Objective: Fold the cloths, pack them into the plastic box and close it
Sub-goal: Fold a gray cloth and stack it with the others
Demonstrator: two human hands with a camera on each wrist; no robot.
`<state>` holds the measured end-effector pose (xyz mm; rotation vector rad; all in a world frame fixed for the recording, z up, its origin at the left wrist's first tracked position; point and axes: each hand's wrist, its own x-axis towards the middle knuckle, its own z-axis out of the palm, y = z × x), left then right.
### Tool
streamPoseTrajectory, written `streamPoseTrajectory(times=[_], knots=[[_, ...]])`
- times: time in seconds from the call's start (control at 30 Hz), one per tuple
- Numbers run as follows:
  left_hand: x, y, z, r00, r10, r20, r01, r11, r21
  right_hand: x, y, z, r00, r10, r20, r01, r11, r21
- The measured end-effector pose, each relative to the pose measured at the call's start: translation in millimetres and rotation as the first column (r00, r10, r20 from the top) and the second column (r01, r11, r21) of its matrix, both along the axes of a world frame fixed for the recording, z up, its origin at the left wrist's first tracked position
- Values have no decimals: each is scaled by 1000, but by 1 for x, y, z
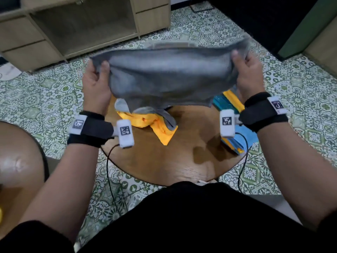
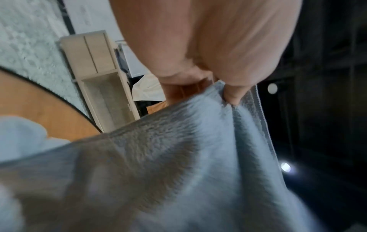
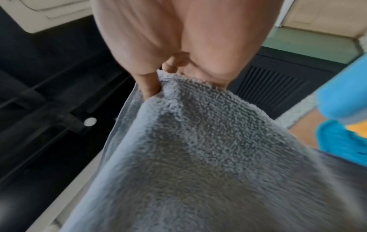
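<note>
A grey cloth (image 1: 167,75) hangs stretched in the air above the round wooden table (image 1: 173,157). My left hand (image 1: 99,75) pinches its left corner and my right hand (image 1: 244,64) pinches its right corner. The wrist views show each thumb pressed on the grey cloth (image 2: 198,157) (image 3: 198,157). Under it on the table lies a crumpled yellow cloth (image 1: 155,125) with another grey cloth (image 1: 168,116) mixed in. At the table's right edge sits a pile of blue and yellow cloths (image 1: 231,101). A blurred grey shape behind the held cloth may be the plastic box; I cannot tell.
A beige wooden cabinet (image 1: 82,28) stands on the patterned tile floor (image 1: 54,92) at the back left. Dark furniture (image 1: 264,21) fills the back right. A second round table (image 1: 16,152) is at the left edge. Cables (image 1: 109,172) hang from both wrist cameras.
</note>
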<state>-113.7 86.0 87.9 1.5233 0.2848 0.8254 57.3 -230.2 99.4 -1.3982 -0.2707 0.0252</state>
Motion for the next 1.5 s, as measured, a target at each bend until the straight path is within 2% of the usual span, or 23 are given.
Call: streamPoseTrajectory(times=[0.07,0.13,0.23,0.3,0.37,0.4,0.43,0.47,0.5,0.57,0.63,0.7,0.77,0.8,0.87,1.0,1.07,1.13,1.33,1.43,1.5], knots=[[-20,-10,-28,984,-89,-153,89,996,-9,-17,-10,-33,986,79,-148,-96,989,-110],[-44,-25,-65,903,-171,-394,147,985,-89,-37,-24,-82,942,134,-308,-213,947,-239],[-89,-49,-130,654,-280,-703,243,958,-155,-78,-46,-152,815,175,-552,-437,812,-387],[-126,-48,-184,486,-319,-813,288,938,-196,-106,-60,-186,740,160,-653,-558,688,-464],[-162,-38,-243,315,-301,-900,300,931,-206,-125,-80,-215,702,95,-705,-623,562,-545],[-177,-36,-268,260,-292,-920,290,933,-215,-131,-88,-224,678,69,-732,-656,505,-561],[-186,-39,-274,227,-302,-926,251,937,-244,-134,-97,-238,645,49,-762,-687,474,-551],[-191,-44,-273,243,-324,-914,193,940,-282,-138,-103,-245,619,44,-784,-711,456,-535],[-188,-57,-253,263,-326,-908,147,944,-297,-138,-106,-247,603,43,-796,-719,461,-520],[-181,-66,-237,296,-294,-909,150,954,-260,-135,-103,-241,617,45,-786,-697,496,-518],[-170,-62,-234,329,-225,-917,221,962,-157,-128,-93,-231,677,12,-736,-585,614,-529],[-154,-55,-228,389,-112,-914,256,967,-10,-119,-84,-226,753,-49,-657,-412,744,-527],[-134,-50,-221,460,-21,-888,214,973,88,-108,-74,-225,802,-97,-589,-296,793,-533],[-123,-48,-216,467,14,-884,181,977,111,-103,-68,-222,819,-124,-561,-259,793,-552],[-103,-45,-214,467,77,-881,162,972,171,-94,-54,-215,851,-149,-504,-242,741,-627],[-76,-41,-229,414,113,-903,162,967,195,-81,-37,-219,901,-207,-380,-240,492,-837],[-69,-44,-236,403,108,-909,144,973,179,-80,-32,-221,902,-243,-358,-238,413,-879],[-64,-47,-239,394,116,-912,128,976,179,-80,-29,-223,892,-283,-353,-227,394,-890],[-63,-48,-249,370,170,-913,102,970,222,-80,-23,-226,904,-261,-338,-198,445,-873],[-64,-48,-250,359,177,-917,103,968,227,-78,-20,-226,905,-273,-326,-192,421,-886],[-63,-50,-249,342,183,-922,67,974,218,-77,-18,-226,896,-284,-342,-225,373,-900]])
